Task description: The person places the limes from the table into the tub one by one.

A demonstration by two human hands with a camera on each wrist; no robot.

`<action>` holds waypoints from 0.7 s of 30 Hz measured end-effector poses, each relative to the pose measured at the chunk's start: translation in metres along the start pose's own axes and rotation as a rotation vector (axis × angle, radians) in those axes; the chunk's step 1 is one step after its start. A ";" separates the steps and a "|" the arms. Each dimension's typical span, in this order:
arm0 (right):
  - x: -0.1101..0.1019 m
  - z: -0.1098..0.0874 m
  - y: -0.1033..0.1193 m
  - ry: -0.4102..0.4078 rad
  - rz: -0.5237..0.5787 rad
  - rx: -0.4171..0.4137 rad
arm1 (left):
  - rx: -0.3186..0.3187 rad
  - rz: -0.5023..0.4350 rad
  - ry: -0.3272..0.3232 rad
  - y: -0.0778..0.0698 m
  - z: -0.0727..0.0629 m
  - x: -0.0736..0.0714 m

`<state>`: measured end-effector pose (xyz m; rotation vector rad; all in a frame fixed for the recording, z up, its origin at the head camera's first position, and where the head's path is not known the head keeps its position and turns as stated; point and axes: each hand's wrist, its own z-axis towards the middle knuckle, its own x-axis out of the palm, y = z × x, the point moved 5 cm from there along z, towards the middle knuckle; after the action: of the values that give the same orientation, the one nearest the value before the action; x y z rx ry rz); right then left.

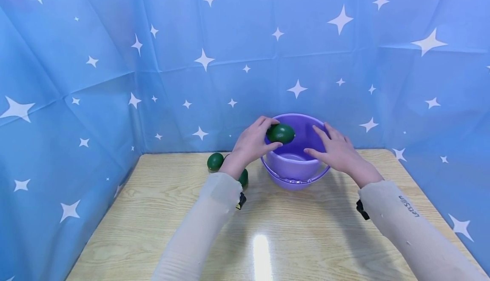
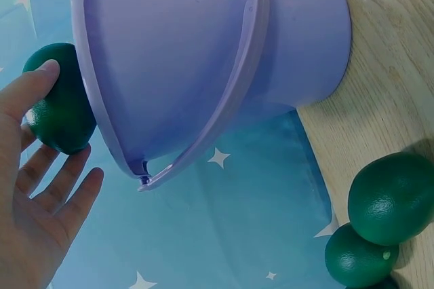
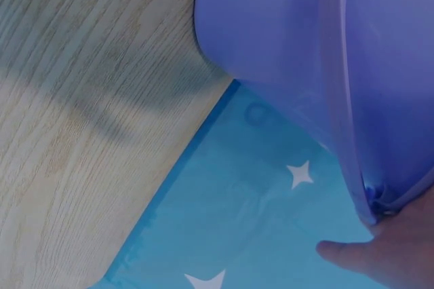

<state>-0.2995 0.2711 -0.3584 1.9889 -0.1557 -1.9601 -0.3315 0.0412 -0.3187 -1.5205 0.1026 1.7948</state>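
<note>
My left hand (image 1: 250,142) grips a dark green oval fruit (image 1: 282,133), smooth and shiny, over the left part of the mouth of a purple bucket (image 1: 292,168). In the left wrist view the thumb lies across this fruit (image 2: 64,109), beside the bucket's rim. Fingers spread, my right hand (image 1: 338,151) is at the bucket's right rim and holds no fruit. The right wrist view shows that hand (image 3: 400,248) close to where the handle (image 3: 337,85) joins the rim; contact cannot be told. The bucket stands upright, handle hanging down in front.
More green fruits lie on the wooden table (image 1: 153,213) left of the bucket, such as one loose fruit (image 1: 215,161); my left forearm partly hides them. A blue cloth with white stars (image 1: 245,89) hangs right behind the bucket and along both sides.
</note>
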 end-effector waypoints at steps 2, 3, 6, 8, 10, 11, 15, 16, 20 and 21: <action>0.000 0.000 0.000 -0.002 -0.002 0.000 | -0.002 0.000 0.001 0.000 0.000 0.000; 0.000 0.000 0.000 -0.002 -0.004 0.000 | -0.003 -0.001 0.003 0.000 0.000 0.000; 0.000 0.000 0.000 0.000 -0.004 0.001 | -0.003 -0.001 0.005 0.000 0.000 0.001; 0.000 0.000 -0.001 0.001 -0.002 0.001 | 0.000 0.001 0.006 -0.001 0.000 0.002; 0.000 0.000 -0.001 0.001 -0.001 0.001 | 0.003 0.002 0.005 -0.001 0.000 0.002; 0.000 0.000 -0.001 0.001 -0.002 0.001 | 0.003 0.002 0.005 -0.001 0.000 0.002; 0.000 0.000 -0.001 -0.002 -0.005 0.000 | 0.004 0.004 0.004 -0.001 0.000 0.002; 0.000 0.000 -0.001 -0.002 -0.005 -0.001 | 0.004 0.003 0.004 -0.001 0.000 0.001; 0.000 0.000 -0.001 -0.001 -0.001 0.000 | 0.005 0.003 0.003 -0.001 0.000 0.001; 0.000 0.000 -0.001 -0.001 0.001 0.000 | 0.005 0.002 0.003 -0.001 0.000 0.001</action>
<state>-0.2999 0.2716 -0.3589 1.9882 -0.1574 -1.9601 -0.3309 0.0420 -0.3198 -1.5203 0.1100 1.7922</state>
